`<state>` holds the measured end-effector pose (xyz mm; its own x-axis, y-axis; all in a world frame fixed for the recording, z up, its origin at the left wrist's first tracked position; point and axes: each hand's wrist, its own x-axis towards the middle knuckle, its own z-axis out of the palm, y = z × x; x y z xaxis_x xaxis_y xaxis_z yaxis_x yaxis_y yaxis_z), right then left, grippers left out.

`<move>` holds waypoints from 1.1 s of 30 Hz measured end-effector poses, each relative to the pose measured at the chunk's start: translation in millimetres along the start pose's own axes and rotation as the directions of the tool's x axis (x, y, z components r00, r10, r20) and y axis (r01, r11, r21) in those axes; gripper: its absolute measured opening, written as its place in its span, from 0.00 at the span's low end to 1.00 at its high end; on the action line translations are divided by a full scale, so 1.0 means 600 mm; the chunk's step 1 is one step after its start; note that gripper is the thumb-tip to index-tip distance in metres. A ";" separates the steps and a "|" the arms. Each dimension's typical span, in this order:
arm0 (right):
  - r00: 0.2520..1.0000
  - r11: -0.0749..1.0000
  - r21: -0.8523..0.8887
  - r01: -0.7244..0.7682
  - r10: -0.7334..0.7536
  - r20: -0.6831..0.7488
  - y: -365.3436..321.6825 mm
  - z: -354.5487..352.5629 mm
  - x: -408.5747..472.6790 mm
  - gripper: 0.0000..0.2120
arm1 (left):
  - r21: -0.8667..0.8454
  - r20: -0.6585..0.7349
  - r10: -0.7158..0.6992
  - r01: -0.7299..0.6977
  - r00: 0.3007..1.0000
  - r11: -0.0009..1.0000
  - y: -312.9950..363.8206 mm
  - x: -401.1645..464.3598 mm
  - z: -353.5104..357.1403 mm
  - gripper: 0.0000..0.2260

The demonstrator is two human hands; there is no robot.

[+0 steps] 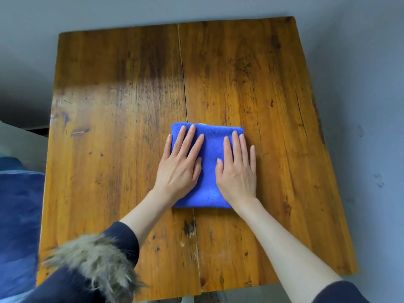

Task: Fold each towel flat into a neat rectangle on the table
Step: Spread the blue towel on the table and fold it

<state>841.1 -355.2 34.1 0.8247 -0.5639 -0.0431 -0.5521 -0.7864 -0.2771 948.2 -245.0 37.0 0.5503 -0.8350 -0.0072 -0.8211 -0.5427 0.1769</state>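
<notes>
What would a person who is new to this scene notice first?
A bright blue towel, folded into a rectangle, lies in the middle of the wooden table. The left hand and the right hand press flat on it, side by side. A fur cuff stands out at lower left.

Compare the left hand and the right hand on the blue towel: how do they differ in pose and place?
The left hand has its fingers fanned wide and angled to the right; the right hand keeps its fingers closer together, pointing nearly straight ahead. The left hand's little finger overhangs the blue towel's left edge; the right hand's overhangs the right edge. Both lie flat, palms down, on the towel.
</notes>
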 end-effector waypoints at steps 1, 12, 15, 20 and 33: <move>1.000 1.000 -0.001 -0.003 0.003 0.005 0.006 0.005 0.004 0.26 | -0.016 0.002 -0.013 0.013 1.000 1.000 -0.004 0.005 0.004 0.24; 0.997 0.999 0.038 -0.030 0.027 0.074 0.021 0.021 0.001 0.27 | -0.032 0.056 -0.031 0.033 0.998 0.999 -0.011 0.006 0.021 0.26; 0.994 0.999 0.020 -0.026 0.024 0.106 0.019 0.010 -0.004 0.27 | -0.055 0.065 -0.047 0.051 0.997 0.997 -0.003 -0.004 0.005 0.26; 0.979 0.943 0.271 -0.195 0.205 -0.010 0.022 -0.015 -0.045 0.23 | -0.325 -0.061 -0.260 0.227 0.964 0.918 0.006 -0.048 -0.016 0.23; 0.728 0.576 0.445 -0.686 0.551 0.408 0.028 -0.043 0.016 0.13 | -0.595 0.248 -0.465 0.512 0.850 0.619 -0.054 -0.047 -0.035 0.19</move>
<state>836.3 -380.3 53.8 0.3458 -0.7411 -0.5755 -0.8292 0.0457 -0.5571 962.6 -201.8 52.1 0.8118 -0.4803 -0.3321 -0.1367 -0.7093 0.6916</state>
